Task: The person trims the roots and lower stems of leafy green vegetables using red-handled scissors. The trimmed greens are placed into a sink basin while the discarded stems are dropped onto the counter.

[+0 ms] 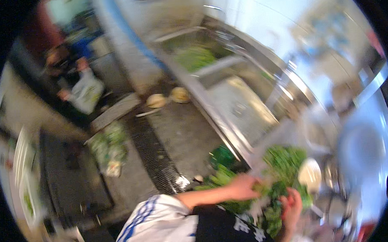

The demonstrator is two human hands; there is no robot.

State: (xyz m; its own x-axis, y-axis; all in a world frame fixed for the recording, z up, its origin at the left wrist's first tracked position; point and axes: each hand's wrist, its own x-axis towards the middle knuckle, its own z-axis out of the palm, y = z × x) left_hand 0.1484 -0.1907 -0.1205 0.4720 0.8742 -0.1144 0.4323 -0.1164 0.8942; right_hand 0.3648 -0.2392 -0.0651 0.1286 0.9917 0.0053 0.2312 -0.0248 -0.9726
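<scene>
Blur softens the whole view. My left hand (244, 187) reaches out from a white sleeve with blue stripes, its fingers against leafy greens. To its right, my right hand (292, 204) is curled around a small red thing, too blurred to name, beside dark leafy greens (273, 218). Between and below the hands lie more leaves. A heap of finer green leaves (285, 162) rests just beyond them on the counter, next to a pale oval dish or lid (310, 175). More greens (221, 178) show behind my left forearm.
A metal sink (242, 102) with greens (196, 57) in its far basin stands ahead. A floor drain grate (153, 155) runs left of it. A bag of vegetables (110, 147) lies on the floor. Another person's hands (82, 64) hold a plastic bag (88, 90) at upper left.
</scene>
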